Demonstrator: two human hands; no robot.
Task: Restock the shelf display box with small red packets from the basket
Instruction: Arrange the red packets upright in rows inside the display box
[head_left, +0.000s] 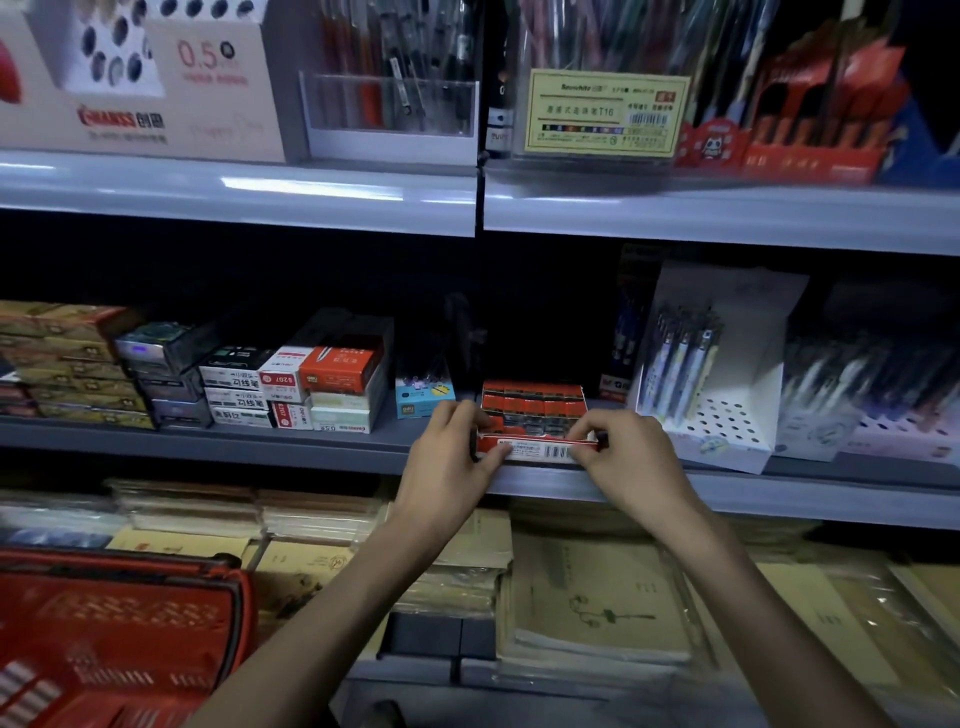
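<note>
Steadying the display box (540, 451) of red packets (530, 402) on the middle shelf (260, 441), left hand (447, 462) and right hand (626, 457) pinch its front corners; next likely a reach to the near-left basket (119, 613) for more.

Dim, blurred edges; glare on upper shelf (311, 189).

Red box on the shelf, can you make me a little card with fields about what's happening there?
place: display box at the front edge of the middle shelf
inside: rows of small red packets
hands: left hand grips the box's left front corner; right hand pinches its right front edge
neighbours: blue box to the left, white pen stand to the right
basket: red basket, low at the left
</note>
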